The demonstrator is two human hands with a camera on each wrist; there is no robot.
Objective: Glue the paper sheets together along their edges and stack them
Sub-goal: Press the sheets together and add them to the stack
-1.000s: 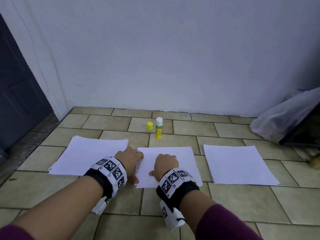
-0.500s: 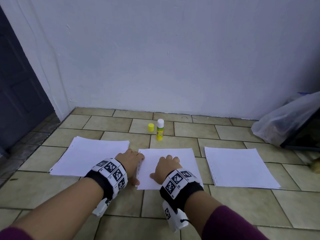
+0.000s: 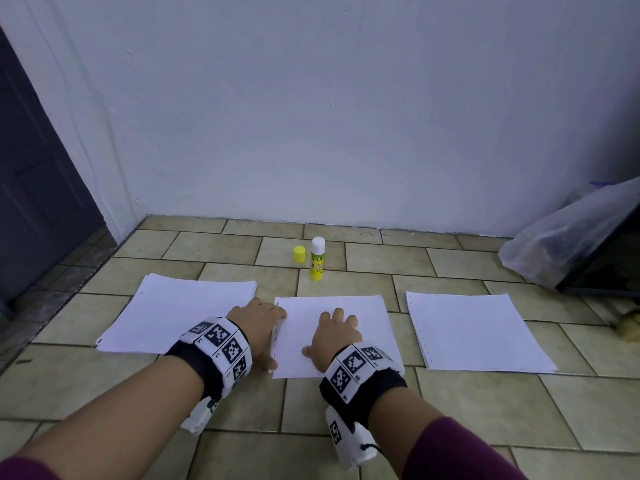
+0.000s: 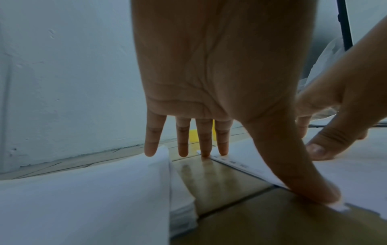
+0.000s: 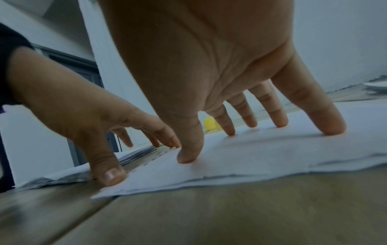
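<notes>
— Where are the hands?
— The right hand (image 3: 334,332) presses spread, straight fingers on the middle white paper sheet (image 3: 356,317); the left hand (image 3: 258,322), fingers straight, touches its punched left edge.
— The glue?
— The yellow glue stick (image 3: 317,259) stands uncapped beyond both hands, on the tiled floor (image 3: 467,403).

Bare tile strips (image 3: 396,327) separate three paper stacks (image 3: 180,313).

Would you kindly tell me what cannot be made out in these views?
- Glue stick label: too small in the head view; hidden behind fingers in the left wrist view.
- Glue under the middle sheets: hidden by paper.
- Plastic bag contents: cut off at the head view's edge.
</notes>
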